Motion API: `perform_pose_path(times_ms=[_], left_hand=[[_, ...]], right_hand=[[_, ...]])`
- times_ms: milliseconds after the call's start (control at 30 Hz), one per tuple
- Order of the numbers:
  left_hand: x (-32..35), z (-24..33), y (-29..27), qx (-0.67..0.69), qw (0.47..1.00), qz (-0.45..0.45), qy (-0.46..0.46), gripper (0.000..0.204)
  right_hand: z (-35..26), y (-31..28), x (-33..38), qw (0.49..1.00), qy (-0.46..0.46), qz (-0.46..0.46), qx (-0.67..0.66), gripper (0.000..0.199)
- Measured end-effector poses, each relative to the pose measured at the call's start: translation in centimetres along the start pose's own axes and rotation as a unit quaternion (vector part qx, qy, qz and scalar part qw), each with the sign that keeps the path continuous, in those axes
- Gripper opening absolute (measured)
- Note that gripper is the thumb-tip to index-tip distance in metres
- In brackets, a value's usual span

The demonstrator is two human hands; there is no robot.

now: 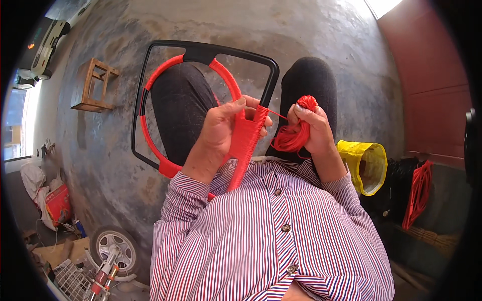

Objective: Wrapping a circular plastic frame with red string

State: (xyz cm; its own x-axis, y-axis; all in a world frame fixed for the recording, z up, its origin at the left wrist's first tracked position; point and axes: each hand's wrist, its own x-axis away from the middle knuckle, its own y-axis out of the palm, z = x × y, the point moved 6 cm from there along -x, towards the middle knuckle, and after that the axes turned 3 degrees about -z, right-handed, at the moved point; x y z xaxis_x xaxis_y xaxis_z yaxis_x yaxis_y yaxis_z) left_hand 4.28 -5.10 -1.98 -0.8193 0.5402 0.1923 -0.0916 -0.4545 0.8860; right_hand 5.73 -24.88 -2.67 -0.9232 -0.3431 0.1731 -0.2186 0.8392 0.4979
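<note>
A black frame (231, 50) with rounded corners and an inner ring (226, 73) rests over my lap, leaning against my body. Red cord covers much of the ring and the wide joint (243, 143) at its right side. My left hand (221, 123) grips the frame at that joint, with the thumb on top and fingertips showing past the right bar. In my right hand (316, 125) is a bundle of red cord (293, 135), looped at the top and pinched below. One taut strand runs from the bundle to the wrapped bar.
A yellow bucket-like container (362, 165) stands at my right, beside a hanging red cord coil (417, 193). A wooden stool (94, 85) is at the far left. A wheel (115, 249) and a wire basket (73, 281) lie at the lower left. A red door (424, 75) is on the right.
</note>
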Motion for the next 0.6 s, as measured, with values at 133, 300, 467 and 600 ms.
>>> perform_pose_path(times_ms=[133, 300, 467, 600], left_hand=[[0.0, 0.1, 0.2, 0.037, 0.999, -0.01, -0.002, 0.039], [-0.1, 0.1, 0.0, 0.01, 0.999, 0.035, 0.012, 0.039], [-0.2, 0.2, -1.6, 0.02, 0.997, 0.065, 0.045, 0.042], [-0.4, 0.3, -1.2, 0.025, 0.996, 0.059, 0.055, 0.042]], right_hand=[[-0.3, 0.0, 0.0, 0.993, 0.014, 0.069, -0.094, 0.014], [-2.7, -0.2, 0.9, 0.998, -0.046, 0.045, -0.015, 0.045], [-8.5, 0.4, 0.9, 0.952, -0.127, 0.091, 0.262, 0.052], [-11.2, 0.7, 0.1, 0.943, -0.19, 0.08, 0.261, 0.061]])
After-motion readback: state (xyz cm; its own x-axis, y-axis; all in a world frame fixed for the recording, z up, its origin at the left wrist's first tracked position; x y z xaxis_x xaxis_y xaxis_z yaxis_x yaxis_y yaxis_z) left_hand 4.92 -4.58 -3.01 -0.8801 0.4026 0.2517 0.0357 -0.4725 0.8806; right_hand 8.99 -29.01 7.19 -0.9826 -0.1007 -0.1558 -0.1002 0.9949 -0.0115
